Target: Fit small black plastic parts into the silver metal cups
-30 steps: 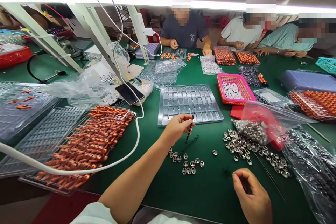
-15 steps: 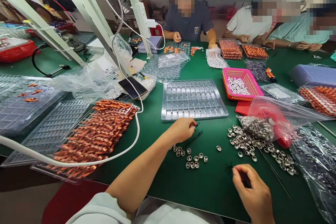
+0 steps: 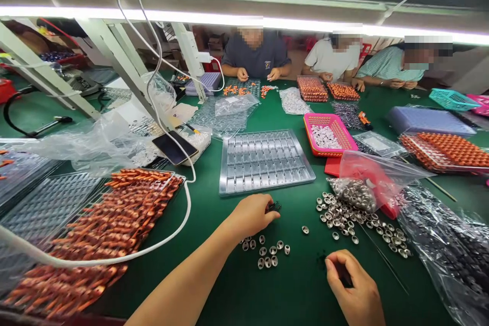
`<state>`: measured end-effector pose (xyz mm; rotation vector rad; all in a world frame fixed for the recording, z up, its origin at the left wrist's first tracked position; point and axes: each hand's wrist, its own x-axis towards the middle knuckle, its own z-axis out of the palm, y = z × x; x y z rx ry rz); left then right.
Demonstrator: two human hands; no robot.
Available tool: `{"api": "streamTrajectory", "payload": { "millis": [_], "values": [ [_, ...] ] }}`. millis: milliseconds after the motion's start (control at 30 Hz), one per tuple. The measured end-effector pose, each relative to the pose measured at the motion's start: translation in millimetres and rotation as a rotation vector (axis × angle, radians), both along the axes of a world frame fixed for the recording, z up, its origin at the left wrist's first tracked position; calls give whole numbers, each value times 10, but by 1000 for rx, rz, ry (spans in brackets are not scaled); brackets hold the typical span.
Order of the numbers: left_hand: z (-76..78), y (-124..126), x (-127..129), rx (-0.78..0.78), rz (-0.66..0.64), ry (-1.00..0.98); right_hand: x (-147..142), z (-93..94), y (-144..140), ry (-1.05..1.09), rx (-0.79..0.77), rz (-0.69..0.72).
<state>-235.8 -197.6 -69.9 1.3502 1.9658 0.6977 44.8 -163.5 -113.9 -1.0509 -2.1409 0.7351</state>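
My left hand (image 3: 255, 215) is closed at the middle of the table, just in front of a clear plastic tray (image 3: 267, 160). Small spiky black parts (image 3: 275, 207) show at its fingertips. Under its wrist and to the right lie several silver metal rings (image 3: 273, 250), and a single ring (image 3: 305, 229) sits apart from them. My right hand (image 3: 354, 285) is nearer the front edge, thumb and forefinger pinched on a small dark part (image 3: 321, 259) that blends into the green table. A pair of long metal tweezers (image 3: 385, 260) lies to its right.
Loose silver rings spill from a plastic bag (image 3: 357, 193) at right, beside a bag of black parts (image 3: 439, 244). A pink basket (image 3: 330, 121) holds white pieces. Orange parts (image 3: 103, 234) fill trays at left, crossed by a white cable (image 3: 188, 209). Co-workers sit opposite.
The view has tilted up and turned right. My left hand has come down onto the black strip that lay bare on the table; that strip no longer shows there. My right hand keeps its pinch.
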Motion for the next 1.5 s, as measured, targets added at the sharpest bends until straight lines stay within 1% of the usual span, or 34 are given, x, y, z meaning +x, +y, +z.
{"api": "streamTrajectory", "payload": {
  "millis": [100, 200, 300, 400, 600, 667, 767, 867, 933, 1033, 1233, 1400, 1500],
  "values": [
    [-57, 9, 40, -1, 14, 35, -13, 0, -8, 35, -25, -5],
    [-97, 19, 82, 8, 33, 42, -1, -11, 12, 29, -3, 18],
    [-115, 33, 97, 24, 51, 6, 11, -28, 38, 30, 34, 41],
    [-149, 69, 67, 43, 86, -86, 10, -37, 47, 38, 50, 34],
    [-234, 168, -49, 81, 164, -396, 14, -45, 56, 35, 49, 37],
    [-217, 179, -79, 88, 171, -506, 19, -49, 64, 40, 64, 37],
    [-150, 169, -112, 87, 167, -657, 23, -48, 65, 27, 69, 39],
    [-81, 150, -132, 81, 157, -770, 18, -32, 42, 15, 36, 34],
    [-53, 143, -137, 73, 153, -825, 13, -18, 21, 12, 7, 4],
    [-34, 142, -133, 62, 161, -883, 13, -8, 8, 6, -3, -8],
    [-2, 143, -125, 79, 192, -985, 33, -38, 38, 36, 38, 59],
    [11, 154, -107, 84, 235, -1049, 44, -72, 46, 27, 57, -2],
    [17, 165, -94, 75, 280, -1052, 44, -76, 48, 32, 63, -23]
  ]
}}
